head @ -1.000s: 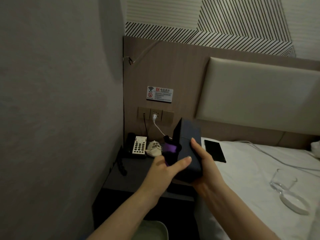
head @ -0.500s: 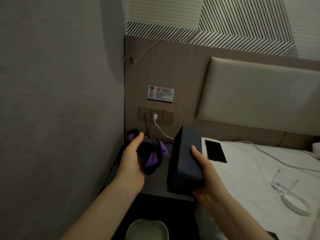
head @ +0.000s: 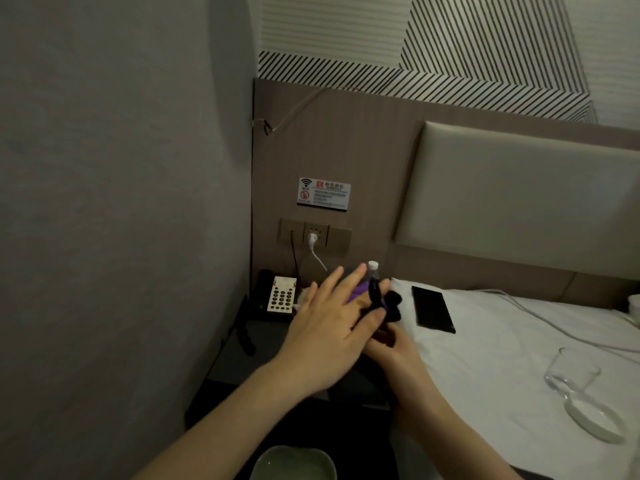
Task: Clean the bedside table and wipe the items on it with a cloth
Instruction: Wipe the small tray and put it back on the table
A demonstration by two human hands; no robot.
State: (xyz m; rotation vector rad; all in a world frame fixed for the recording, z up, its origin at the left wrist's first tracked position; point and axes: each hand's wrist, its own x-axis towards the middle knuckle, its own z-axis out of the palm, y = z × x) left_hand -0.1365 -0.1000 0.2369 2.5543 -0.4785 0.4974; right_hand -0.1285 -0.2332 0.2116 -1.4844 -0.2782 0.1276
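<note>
Left hand (head: 329, 330) sits over the table (head: 263, 344), fingers straight and spread, pointing toward 1 o'clock. The black-and-purple cloth (head: 377, 299) lies bunched under and past its fingertips; whether the thumb pinches it cannot be told.

Right hand (head: 394, 355) lies at 4 o'clock of the left hand, partly covered by it. Its fingers reach under the left palm into a dark area; whether they curl on anything cannot be told. The dark box is not clearly made out here.

A bottle (head: 373, 268) with a white cap stands upright just behind the cloth, at 12 o'clock of it, touching or nearly so.

Table is dark, set in the corner between wall and bed (head: 502, 358). A phone set (head: 278, 294) with a pale keypad rests at its back left, 10 o'clock of the left hand. A small pale object shows between keypad and hand, too hidden to identify.

On the panel above: sockets (head: 313, 233) with a white plug and a white cable hanging down, and a wifi sign (head: 323, 194) at 12 o'clock of them.

On the bed: a black smartphone (head: 433, 308) lies flat just at 3 o'clock of the cloth; a clear glass (head: 571, 372) lies well apart at 4 o'clock, with a clear dish (head: 592, 417) beside it. A pale bowl (head: 292, 462) sits at the bottom edge.
</note>
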